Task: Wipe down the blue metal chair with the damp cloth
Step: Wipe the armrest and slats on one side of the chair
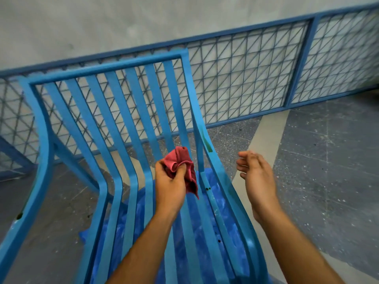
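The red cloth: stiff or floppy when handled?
Probably floppy: the red cloth bunches in the left hand, and a corner hangs limp below it. Likely light, since a loose grip holds it. The right hand is empty.

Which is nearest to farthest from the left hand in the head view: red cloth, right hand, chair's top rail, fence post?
From the left hand:
1. Red cloth, bunched in its fingers.
2. Right hand, to its right, past the chair's side rail.
3. Chair's top rail, above and left.
4. Fence post, far upper right.

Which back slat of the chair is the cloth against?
The rightmost slat, next to the right frame rail; the left hand presses the red cloth at its lower end.
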Tool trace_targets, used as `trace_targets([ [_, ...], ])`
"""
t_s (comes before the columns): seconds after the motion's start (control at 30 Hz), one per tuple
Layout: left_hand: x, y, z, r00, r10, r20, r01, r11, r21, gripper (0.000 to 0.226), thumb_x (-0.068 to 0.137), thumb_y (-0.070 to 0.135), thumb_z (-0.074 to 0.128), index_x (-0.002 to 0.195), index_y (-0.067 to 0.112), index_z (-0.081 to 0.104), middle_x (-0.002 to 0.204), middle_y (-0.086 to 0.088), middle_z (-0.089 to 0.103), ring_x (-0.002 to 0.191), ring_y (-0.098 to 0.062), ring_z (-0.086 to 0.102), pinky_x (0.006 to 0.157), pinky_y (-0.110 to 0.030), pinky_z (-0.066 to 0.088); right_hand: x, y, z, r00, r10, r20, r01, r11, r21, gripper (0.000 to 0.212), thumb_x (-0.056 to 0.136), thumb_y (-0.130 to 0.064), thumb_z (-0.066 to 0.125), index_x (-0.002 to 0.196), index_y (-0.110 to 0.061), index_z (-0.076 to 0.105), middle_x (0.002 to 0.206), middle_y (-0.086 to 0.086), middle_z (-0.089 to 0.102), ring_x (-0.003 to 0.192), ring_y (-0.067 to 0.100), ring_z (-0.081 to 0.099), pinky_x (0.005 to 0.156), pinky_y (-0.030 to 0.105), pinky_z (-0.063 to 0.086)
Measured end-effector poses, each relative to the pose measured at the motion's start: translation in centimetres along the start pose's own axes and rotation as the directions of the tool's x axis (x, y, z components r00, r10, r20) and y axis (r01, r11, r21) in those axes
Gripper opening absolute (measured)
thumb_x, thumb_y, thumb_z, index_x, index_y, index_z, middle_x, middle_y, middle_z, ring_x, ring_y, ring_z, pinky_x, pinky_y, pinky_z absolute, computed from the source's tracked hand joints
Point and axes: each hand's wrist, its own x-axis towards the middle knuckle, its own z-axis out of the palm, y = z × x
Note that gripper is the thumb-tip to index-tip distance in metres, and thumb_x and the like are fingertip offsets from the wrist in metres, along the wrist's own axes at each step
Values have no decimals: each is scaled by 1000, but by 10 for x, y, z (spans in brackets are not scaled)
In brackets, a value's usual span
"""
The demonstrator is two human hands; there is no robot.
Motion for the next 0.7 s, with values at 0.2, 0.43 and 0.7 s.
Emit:
trace_targets([
  [0.2, 43, 31, 29, 991, 136, 1, -133, 969, 209, 27, 91, 28, 71, 110, 28, 50, 94, 17, 66, 83, 1, 64, 67, -21, 47, 37, -7, 48, 993, 47, -108, -40, 997, 70, 45, 106, -49, 25, 93, -26, 61, 94, 4, 64, 90, 21, 60, 91, 44, 50],
  [0.43, 97, 58, 71, 939, 344, -2, -307, 840, 447, 31, 93, 36, 65, 114, 30, 42, 97, 10, 62, 86, -18, 65, 60, -30, 49, 35, 4, 57, 991, -20, -131, 24, 999, 30, 43, 104, -54, 20, 95, -34, 57, 101, 2, 66, 100, 19, 64, 97, 47, 51],
  [0.7, 135, 61, 92, 841, 436, 320, -501, 403, 766, 56, 94, 21, 66, 144, 28, 42, 124, -5, 67, 113, -28, 55, 79, -41, 47, 36, 7, 57, 989, -57, -133, 60, 998, 16, 45, 103, -56, 20, 105, -29, 56, 94, 1, 63, 90, 18, 65, 94, 50, 53],
])
